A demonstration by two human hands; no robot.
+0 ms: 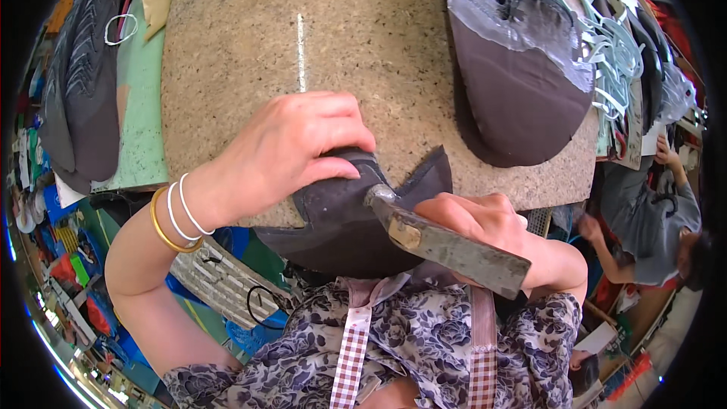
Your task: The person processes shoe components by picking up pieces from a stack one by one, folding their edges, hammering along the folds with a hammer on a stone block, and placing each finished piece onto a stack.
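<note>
My left hand presses down on a dark grey cut piece of leather-like material that lies over the near edge of a speckled stone slab. My right hand grips a worn flat metal tool, whose tip touches the dark piece right beside my left thumb. Bangles circle my left wrist. The part of the piece under my left palm is hidden.
A stack of dark cut pieces lies on the slab's far right, with pale strips beyond it. More dark pieces pile up on a green board at left. Another person sits lower right.
</note>
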